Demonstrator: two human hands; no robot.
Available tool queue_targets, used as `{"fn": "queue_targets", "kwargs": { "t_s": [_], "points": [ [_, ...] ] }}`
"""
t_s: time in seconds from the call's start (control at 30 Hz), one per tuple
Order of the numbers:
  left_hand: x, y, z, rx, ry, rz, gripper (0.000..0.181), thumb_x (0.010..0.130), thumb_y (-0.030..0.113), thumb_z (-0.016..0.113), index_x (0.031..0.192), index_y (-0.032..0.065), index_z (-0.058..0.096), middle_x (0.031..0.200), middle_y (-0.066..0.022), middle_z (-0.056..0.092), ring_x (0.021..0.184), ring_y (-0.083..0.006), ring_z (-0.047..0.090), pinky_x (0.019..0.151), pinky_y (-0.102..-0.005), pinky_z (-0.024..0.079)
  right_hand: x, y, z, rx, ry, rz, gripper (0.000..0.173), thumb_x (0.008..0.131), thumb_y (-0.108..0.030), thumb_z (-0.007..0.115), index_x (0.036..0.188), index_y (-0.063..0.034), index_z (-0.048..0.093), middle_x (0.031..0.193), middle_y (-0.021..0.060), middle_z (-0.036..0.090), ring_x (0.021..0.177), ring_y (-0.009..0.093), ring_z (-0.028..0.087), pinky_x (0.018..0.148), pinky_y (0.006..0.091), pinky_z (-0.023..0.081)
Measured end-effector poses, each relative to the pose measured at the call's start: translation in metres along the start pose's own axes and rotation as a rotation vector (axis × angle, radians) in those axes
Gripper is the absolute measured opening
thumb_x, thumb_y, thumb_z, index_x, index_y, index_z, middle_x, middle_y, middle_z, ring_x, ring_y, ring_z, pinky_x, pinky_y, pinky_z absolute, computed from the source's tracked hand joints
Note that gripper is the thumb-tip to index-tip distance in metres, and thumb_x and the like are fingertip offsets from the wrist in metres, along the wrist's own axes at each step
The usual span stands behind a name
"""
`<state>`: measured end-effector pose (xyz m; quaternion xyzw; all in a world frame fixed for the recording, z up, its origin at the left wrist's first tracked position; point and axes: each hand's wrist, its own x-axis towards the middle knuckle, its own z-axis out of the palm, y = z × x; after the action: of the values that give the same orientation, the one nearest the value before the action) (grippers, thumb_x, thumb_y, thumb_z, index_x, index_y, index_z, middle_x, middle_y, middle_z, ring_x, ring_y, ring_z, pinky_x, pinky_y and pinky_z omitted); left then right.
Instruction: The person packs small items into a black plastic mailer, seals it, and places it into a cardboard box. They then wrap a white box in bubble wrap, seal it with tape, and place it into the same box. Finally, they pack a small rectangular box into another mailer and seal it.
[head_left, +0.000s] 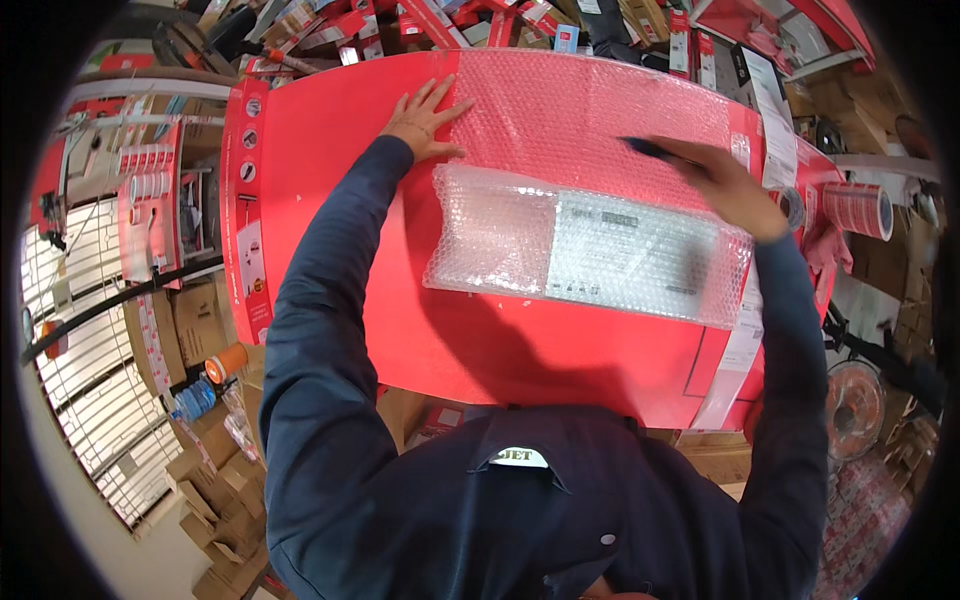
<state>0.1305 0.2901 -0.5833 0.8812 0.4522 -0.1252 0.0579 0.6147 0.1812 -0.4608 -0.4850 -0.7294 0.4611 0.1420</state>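
My left hand (426, 122) lies flat with its fingers spread on the red tabletop (330, 150), fingertips at the left edge of a large sheet of bubble wrap (547, 105). Over the sheet's right part, my right hand (720, 180) is blurred and grips a dark, slim tool (646, 147) whose tip points left; its kind cannot be told. Nearer to me lies a flat white item with print (622, 247), inside clear bubble wrap (491, 232) that extends beyond its left end.
Rolls of printed tape (856, 211) stand at the right edge, beside a pink cloth (827, 251). A strip of white labels (742, 330) hangs over the table's right side. Many small boxes (431, 22) are heaped beyond the far edge. A fan (855, 405) stands at the lower right.
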Motion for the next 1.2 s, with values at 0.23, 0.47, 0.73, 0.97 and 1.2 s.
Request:
{"fn": "queue_targets", "kwargs": {
  "t_s": [0.23,0.47,0.73,0.97,1.2],
  "points": [
    [0.011,0.011,-0.017,0.049,-0.079,-0.047,0.107,0.072,0.069,0.08,0.161,0.0517,0.024,0.175,-0.0088,0.003,0.159,-0.0419,0.01,0.12,-0.0726,0.02,0.195,-0.017,0.12,-0.265,-0.124,-0.238,0.037,0.106,-0.029,0.05,0.137,-0.0181,0.067,0.116,0.0186,0.073,0.104,0.039,0.069,0.092,0.0491,0.054],
    [-0.005,-0.007,0.012,-0.036,-0.143,-0.095,0.126,0.061,0.06,0.091,0.164,0.0495,0.017,0.176,-0.0068,-0.003,0.16,-0.0428,0.004,0.115,-0.0791,0.02,0.091,0.055,0.01,-0.362,-0.198,-0.115,0.035,0.105,-0.031,0.056,0.134,-0.0154,0.069,0.117,0.0181,0.073,0.104,0.036,0.07,0.093,0.044,0.053],
    [0.066,0.038,-0.053,0.093,-0.225,-0.032,0.12,0.066,0.059,0.087,0.163,0.0419,0.019,0.172,-0.0103,0.003,0.157,-0.0426,0.012,0.115,-0.0736,0.025,-0.203,0.157,-0.078,-0.323,0.402,0.133,0.041,0.109,-0.033,0.05,0.146,-0.0182,0.06,0.12,0.0156,0.073,0.097,0.026,0.069,0.089,0.0418,0.054],
    [0.032,0.299,-0.075,-0.469,-0.028,0.321,0.056,0.098,0.037,0.069,0.138,-0.0017,0.06,0.131,-0.0256,0.068,0.123,-0.0337,0.066,0.105,-0.0439,0.05,-0.313,0.197,0.081,-0.233,1.29,0.877,0.029,0.097,-0.025,0.062,0.114,-0.0013,0.063,0.11,0.0201,0.069,0.095,0.04,0.069,0.087,0.0551,0.054],
    [-0.133,0.38,-0.061,-0.748,-0.141,0.36,0.067,0.091,0.048,0.076,0.141,0.005,0.062,0.122,-0.0203,0.073,0.105,-0.0333,0.073,0.094,-0.0409,0.057,-0.348,0.234,0.123,-0.719,1.053,0.884,0.036,0.098,-0.029,0.063,0.122,-0.0026,0.063,0.116,0.0197,0.068,0.106,0.033,0.067,0.093,0.0512,0.052]
  ]
}}
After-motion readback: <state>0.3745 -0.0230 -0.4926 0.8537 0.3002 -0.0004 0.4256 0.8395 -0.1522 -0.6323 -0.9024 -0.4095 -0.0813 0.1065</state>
